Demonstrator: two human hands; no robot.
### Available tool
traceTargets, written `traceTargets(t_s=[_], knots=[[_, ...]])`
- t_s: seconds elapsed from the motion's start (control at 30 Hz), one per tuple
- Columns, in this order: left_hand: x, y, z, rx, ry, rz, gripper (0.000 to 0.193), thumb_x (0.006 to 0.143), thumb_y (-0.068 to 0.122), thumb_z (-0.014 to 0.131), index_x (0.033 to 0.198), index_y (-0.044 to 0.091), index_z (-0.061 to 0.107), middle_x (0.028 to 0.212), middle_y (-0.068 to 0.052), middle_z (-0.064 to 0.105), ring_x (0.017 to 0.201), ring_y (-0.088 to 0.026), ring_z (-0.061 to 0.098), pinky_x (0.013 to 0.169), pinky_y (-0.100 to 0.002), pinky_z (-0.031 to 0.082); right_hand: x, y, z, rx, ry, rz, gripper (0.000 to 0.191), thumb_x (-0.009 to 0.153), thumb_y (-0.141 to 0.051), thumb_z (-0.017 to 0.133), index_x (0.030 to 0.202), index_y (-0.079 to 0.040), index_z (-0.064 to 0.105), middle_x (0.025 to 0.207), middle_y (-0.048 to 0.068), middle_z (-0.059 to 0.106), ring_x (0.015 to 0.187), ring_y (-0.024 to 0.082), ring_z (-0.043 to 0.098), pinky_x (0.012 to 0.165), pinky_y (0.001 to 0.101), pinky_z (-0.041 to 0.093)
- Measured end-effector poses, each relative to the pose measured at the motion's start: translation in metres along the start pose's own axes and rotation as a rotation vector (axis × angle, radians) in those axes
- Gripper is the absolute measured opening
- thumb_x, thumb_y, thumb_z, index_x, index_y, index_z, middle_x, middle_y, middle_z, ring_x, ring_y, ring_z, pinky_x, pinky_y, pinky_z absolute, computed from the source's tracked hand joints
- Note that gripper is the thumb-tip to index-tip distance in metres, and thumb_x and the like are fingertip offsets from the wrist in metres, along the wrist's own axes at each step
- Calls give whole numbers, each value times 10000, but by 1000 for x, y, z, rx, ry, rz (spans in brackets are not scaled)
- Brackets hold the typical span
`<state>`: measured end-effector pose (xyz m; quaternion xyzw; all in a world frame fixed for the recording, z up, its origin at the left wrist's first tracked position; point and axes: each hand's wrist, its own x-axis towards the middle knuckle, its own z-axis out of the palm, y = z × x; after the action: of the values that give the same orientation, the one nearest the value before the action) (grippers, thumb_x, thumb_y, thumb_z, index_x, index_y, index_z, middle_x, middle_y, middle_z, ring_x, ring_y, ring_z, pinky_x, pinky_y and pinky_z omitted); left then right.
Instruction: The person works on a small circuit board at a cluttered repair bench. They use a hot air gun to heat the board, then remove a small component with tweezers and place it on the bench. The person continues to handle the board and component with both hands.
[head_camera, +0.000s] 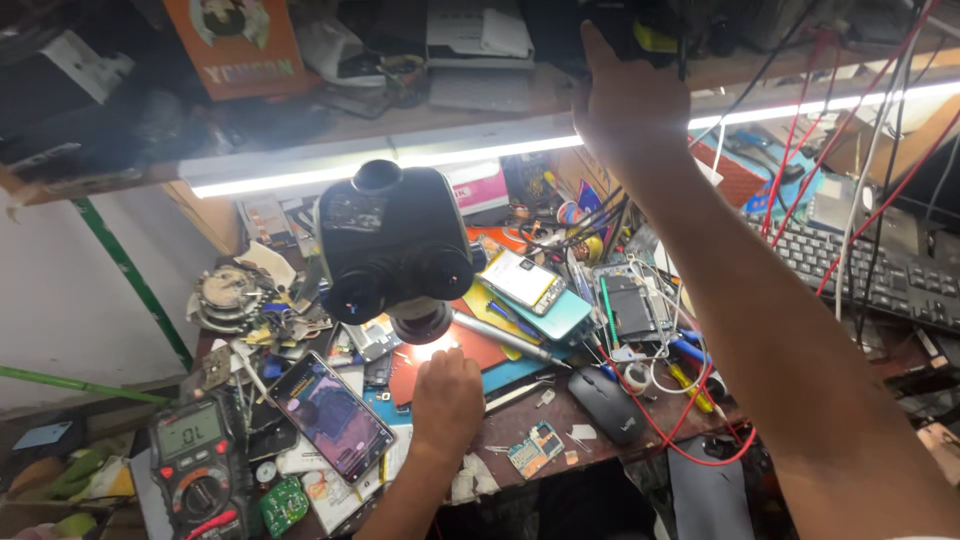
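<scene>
My right hand (625, 100) reaches up to the wooden shelf (500, 100) above the bench, fingers against a dark object with a yellow part (640, 30); whether it grips it is hidden. My left hand (447, 400) rests on the red work mat (480, 348) under the black stereo microscope (395, 250), fingers curled under its lit lens; anything in them is hidden. A smartphone with a lit screen (333, 415) lies just left of that hand. A small circuit board (533, 447) lies to its right.
A multimeter (195, 465) stands at the front left. A black mouse (607, 405), red wires (690, 430), opened phones (630, 310) and tools crowd the bench. A keyboard (880, 275) sits at right. A tube light (400, 165) runs under the shelf.
</scene>
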<state>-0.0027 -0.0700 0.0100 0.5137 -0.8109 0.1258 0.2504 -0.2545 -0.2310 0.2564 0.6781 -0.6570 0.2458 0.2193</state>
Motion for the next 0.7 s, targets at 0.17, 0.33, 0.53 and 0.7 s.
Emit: traceTargets(t_s=[0.17,0.33,0.53,0.7], knots=[[5,-7,-9,-14,7,17,54,700,43,620,663,74,597,774,-112,588,797,-292,582,691,-417,481,29,-18,-2,70,-94,125,791,940,-359,619,1613,-126,277,922,213,725,831,389,725,747,528,575],[6,-10,-16,3,29,17,50,715,33,622,689,64,593,783,-105,585,790,-272,583,692,-398,486,37,-25,3,3,-269,199,838,936,-305,608,1641,-79,215,999,219,738,913,358,752,856,500,577],[9,-7,-21,-25,20,71,54,733,36,617,779,60,604,830,-106,594,824,-269,596,723,-386,498,40,-16,-1,59,-281,325,881,943,-302,569,1672,-187,88,1114,238,715,1008,376,712,900,501,559],[19,4,-24,-106,66,90,147,713,53,623,860,47,632,821,-100,593,827,-281,594,713,-394,491,50,-10,-5,131,-356,335,945,877,-220,567,1664,-238,44,1142,222,716,1082,375,686,988,505,511]])
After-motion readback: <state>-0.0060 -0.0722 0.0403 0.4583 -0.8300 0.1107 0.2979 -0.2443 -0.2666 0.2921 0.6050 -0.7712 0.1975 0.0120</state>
